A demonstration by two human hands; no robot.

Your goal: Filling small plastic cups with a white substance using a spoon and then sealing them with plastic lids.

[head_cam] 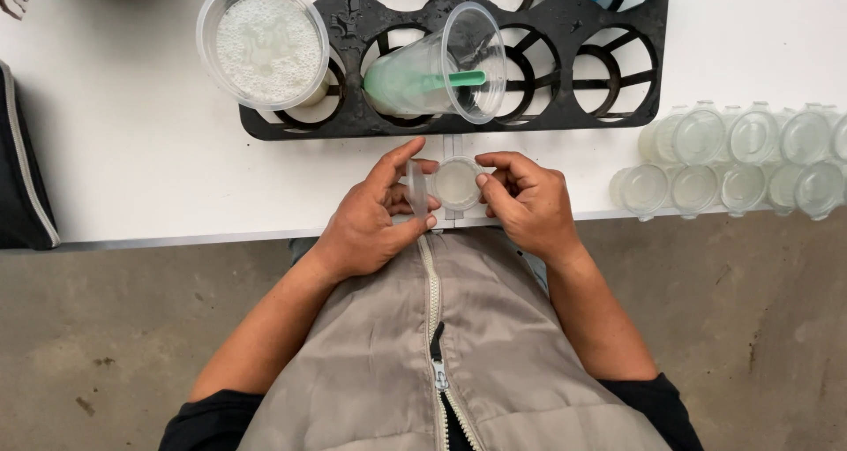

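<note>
Fingers [498,182] partly hide small cup [456,184] and lid [416,186].

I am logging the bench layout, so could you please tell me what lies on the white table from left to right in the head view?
Dark bag → round tub of white granules → tipped clear cup holding a green spoon, on the black tray → cluster of small lidded clear cups.

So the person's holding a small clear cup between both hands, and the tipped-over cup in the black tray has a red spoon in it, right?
Not quite: the spoon in the tipped-over cup is green, not red, as the head view shows. The rest holds: the left hand and right hand hold a small clear cup, and the tipped cup lies in the black tray.
</note>
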